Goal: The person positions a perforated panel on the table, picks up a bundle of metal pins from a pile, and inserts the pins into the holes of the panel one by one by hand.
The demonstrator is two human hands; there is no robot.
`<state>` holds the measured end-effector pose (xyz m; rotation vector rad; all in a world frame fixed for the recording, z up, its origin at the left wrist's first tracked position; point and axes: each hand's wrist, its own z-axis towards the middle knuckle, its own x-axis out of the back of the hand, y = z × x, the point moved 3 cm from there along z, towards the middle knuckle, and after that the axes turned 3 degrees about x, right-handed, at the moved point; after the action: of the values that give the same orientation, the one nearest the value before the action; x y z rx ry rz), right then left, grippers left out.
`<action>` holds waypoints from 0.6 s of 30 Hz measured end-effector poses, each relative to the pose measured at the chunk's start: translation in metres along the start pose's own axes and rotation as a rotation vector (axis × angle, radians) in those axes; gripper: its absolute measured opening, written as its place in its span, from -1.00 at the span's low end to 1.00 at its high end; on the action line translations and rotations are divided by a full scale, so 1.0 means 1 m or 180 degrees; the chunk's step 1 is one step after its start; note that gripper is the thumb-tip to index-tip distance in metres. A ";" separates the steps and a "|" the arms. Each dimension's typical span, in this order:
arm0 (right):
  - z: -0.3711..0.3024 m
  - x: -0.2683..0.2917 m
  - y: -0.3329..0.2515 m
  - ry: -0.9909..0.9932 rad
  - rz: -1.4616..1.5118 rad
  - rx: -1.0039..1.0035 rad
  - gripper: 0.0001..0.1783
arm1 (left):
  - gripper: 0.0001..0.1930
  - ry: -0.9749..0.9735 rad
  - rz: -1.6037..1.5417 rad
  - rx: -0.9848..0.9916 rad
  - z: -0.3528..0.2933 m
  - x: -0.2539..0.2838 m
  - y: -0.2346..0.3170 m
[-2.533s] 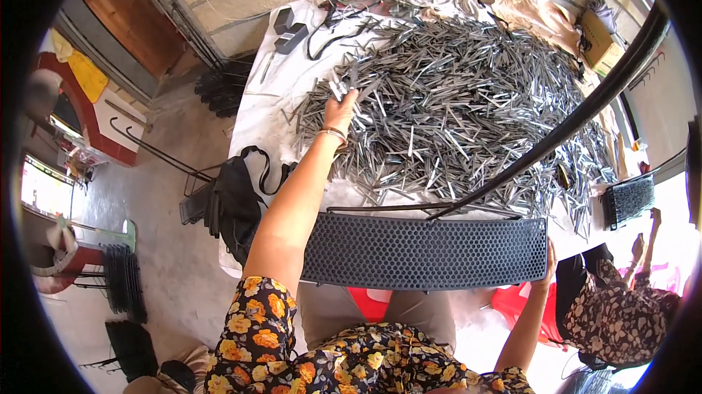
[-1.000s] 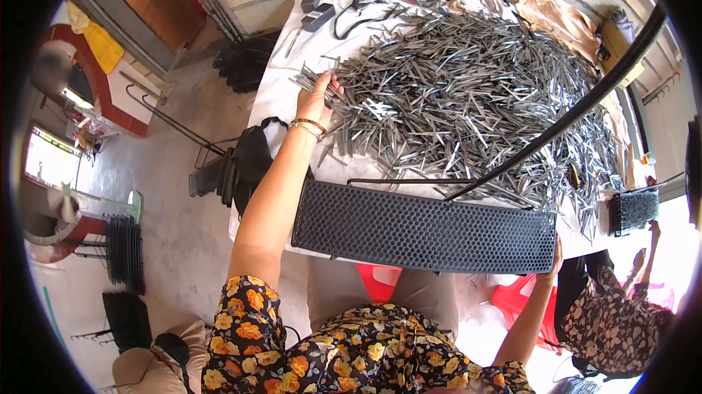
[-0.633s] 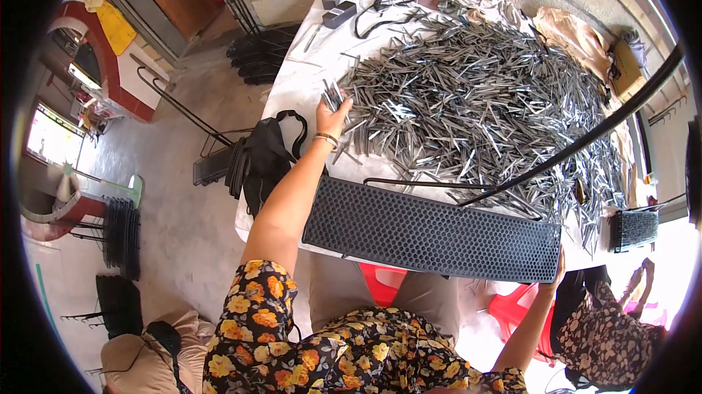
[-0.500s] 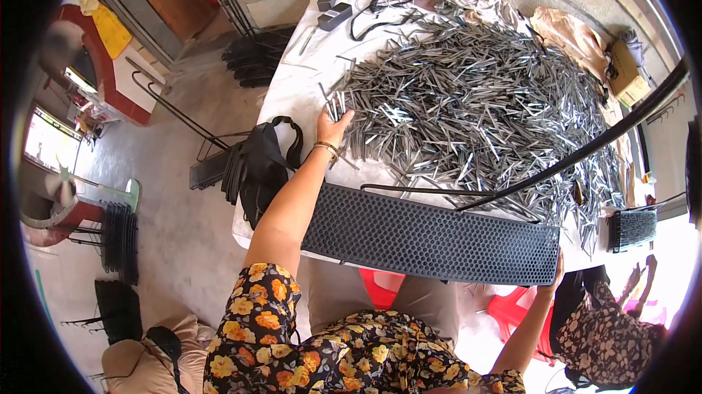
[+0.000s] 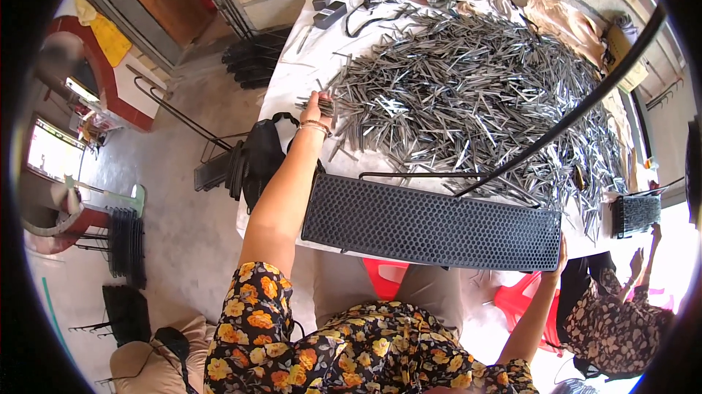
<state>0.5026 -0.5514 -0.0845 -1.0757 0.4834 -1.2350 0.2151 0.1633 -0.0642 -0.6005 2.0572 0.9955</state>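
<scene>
In the head view, the left hand (image 5: 316, 108) is closed around a small bundle of dark strips (image 5: 327, 106), just beside the left edge of the strip pile (image 5: 468, 101) on the white-covered tabletop (image 5: 287, 76). Half a second ago those strips fanned upward from the fingers; now they lie more crosswise and closer together, which suggests that they are being evened up in the grip. The right hand (image 5: 561, 262) holds the right end of the black perforated panel (image 5: 431, 223), which lies along the tabletop's near edge, slightly tilted, with no strips visible in its holes. The panel's place is nearly unchanged, so the work seems confined to the left hand. A black bag (image 5: 262, 152) sits beside the left forearm.
</scene>
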 end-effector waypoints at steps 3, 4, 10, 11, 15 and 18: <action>-0.006 0.009 0.020 0.0279 0.0887 -0.0824 -0.58 | -0.78 -0.0370 -0.0021 0.0289 -0.023 -0.010 0.003; -0.008 0.013 0.019 0.0300 0.0864 -0.0830 -0.58 | -0.77 -0.0309 -0.0182 0.0350 -0.040 -0.023 -0.001; -0.019 0.025 0.007 0.0392 0.0110 -0.0672 -0.56 | -0.76 -0.0835 0.0572 0.0517 -0.162 -0.026 0.041; -0.022 0.017 -0.011 0.0351 -0.0587 -0.0206 -0.55 | -0.80 -0.0758 0.0498 0.0604 -0.181 -0.009 0.048; -0.036 0.002 -0.038 0.0820 0.0575 -0.1779 -0.49 | -0.86 -0.0051 0.0268 0.1162 -0.249 0.048 0.049; -0.031 -0.022 -0.066 0.1011 -0.0143 -0.1414 -0.48 | -0.85 0.0075 0.0883 0.1009 -0.282 0.081 0.037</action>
<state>0.4373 -0.5400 -0.0475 -1.2682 1.0173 -1.3815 0.0210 -0.0491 0.0025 -0.1660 2.2995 0.7892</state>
